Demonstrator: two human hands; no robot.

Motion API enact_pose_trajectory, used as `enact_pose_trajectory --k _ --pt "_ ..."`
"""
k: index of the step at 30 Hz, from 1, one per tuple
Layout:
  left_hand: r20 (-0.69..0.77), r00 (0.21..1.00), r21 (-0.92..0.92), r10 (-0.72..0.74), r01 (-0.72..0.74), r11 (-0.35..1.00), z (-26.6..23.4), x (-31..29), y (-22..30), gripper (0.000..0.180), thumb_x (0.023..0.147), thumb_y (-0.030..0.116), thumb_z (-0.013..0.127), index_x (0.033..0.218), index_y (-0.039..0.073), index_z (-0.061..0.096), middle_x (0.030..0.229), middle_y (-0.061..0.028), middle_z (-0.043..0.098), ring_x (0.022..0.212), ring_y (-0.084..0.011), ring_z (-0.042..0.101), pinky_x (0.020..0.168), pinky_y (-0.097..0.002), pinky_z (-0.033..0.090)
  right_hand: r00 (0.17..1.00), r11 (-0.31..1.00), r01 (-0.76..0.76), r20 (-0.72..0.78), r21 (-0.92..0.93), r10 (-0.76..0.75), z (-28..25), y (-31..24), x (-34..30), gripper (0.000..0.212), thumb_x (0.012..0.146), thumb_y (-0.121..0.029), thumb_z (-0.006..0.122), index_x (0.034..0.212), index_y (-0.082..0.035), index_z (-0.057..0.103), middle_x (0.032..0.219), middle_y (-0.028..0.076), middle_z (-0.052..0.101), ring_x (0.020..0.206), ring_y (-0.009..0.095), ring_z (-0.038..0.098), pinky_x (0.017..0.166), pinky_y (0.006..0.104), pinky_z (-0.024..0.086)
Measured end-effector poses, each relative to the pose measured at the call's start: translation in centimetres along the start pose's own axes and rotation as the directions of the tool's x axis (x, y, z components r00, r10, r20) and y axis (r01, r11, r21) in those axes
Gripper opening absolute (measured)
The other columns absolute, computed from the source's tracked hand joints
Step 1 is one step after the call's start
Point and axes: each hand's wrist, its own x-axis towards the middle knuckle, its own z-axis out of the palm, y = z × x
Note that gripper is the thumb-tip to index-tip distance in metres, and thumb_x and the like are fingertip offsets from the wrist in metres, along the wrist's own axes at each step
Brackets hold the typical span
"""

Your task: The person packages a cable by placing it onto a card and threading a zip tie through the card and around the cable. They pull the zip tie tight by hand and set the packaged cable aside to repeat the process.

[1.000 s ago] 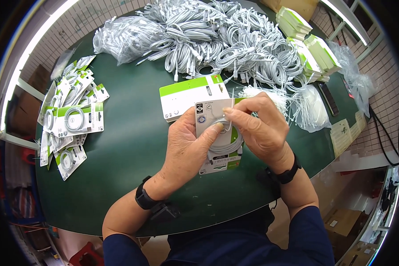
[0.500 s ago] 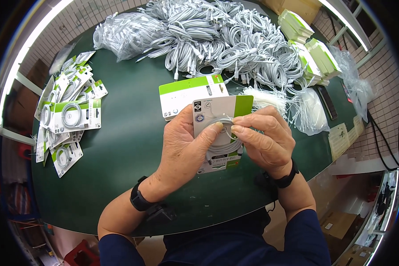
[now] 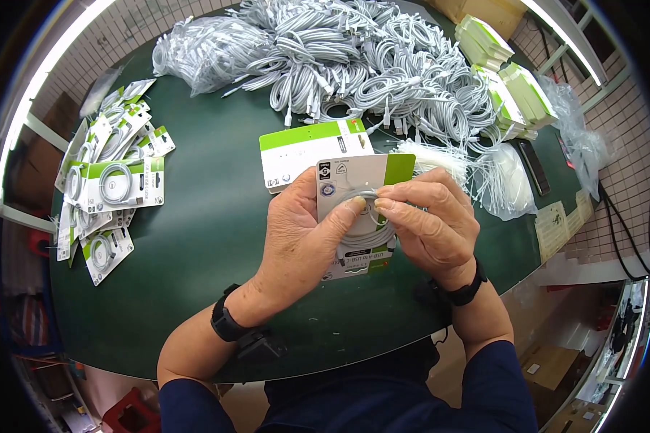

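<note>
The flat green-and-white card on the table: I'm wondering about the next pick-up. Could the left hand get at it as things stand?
Probably yes, once freed: the card lies bare just beyond the left hand, nothing between, though both hands now hold a backing card with a coiled cable.

White card (image 3: 365,180) with green corner, held upright at centre. Behind it, a flat white box (image 3: 303,150) with green top band. Left bench edge: fanned white-and-green packs (image 3: 115,184). Upper right: stacked green-white boxes (image 3: 516,94). Right edge: pale label sheet (image 3: 554,224).
</note>
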Motion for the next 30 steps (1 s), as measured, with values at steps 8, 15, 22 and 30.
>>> enact_pose_trajectory --k 8,15,22,30 --pt "-0.002 1.0 -0.014 -0.008 0.008 1.0 0.1 0.3 -0.1 0.032 0.094 0.0 0.064 0.125 -0.005 0.058 0.114 -0.0118 0.07 0.103 -0.0145 0.066 0.09 -0.0296 0.055 1.0 1.0 -0.003 0.013 -0.019 0.003 0.0 0.4 0.1 0.033 0.074 0.007 0.078 0.103 -0.009 0.072 0.095 0.008 0.072 0.075 0.022 0.064 0.063 0.0301 0.052" --pt "-0.018 0.995 0.139 0.1 -0.097 0.986 0.5 0.2 -0.5 0.028 0.093 0.002 0.065 0.12 -0.003 0.06 0.104 -0.012 0.071 0.092 -0.014 0.066 0.081 -0.029 0.055 1.0 1.0 -0.008 0.008 0.017 0.008 0.9 0.7 0.6 0.031 0.074 0.009 0.076 0.1 -0.007 0.071 0.091 0.009 0.072 0.073 0.022 0.063 0.061 0.0304 0.05" --pt "0.012 0.975 0.208 0.223 -0.221 0.953 0.5 0.1 -1.9 0.026 0.09 0.004 0.067 0.113 -0.003 0.058 0.096 -0.0163 0.068 0.088 -0.0225 0.065 0.078 -0.0363 0.051 0.993 0.999 -0.009 0.116 -0.046 0.015 0.0 -0.3 0.4 0.025 0.079 0.014 0.069 0.1 0.0 0.067 0.093 0.017 0.07 0.077 0.031 0.065 0.068 0.0369 0.051" --pt "-0.083 0.923 0.328 0.377 -0.332 0.884 1.4 1.4 -3.6 0.026 0.081 0.003 0.066 0.102 -0.007 0.055 0.088 -0.0266 0.062 0.085 -0.042 0.063 0.074 -0.0444 0.05 0.976 0.995 0.078 0.21 -0.067 -0.062 -1.0 2.0 -1.1 0.023 0.088 0.013 0.063 0.108 0.002 0.065 0.102 0.017 0.07 0.091 0.031 0.067 0.082 0.0384 0.053"
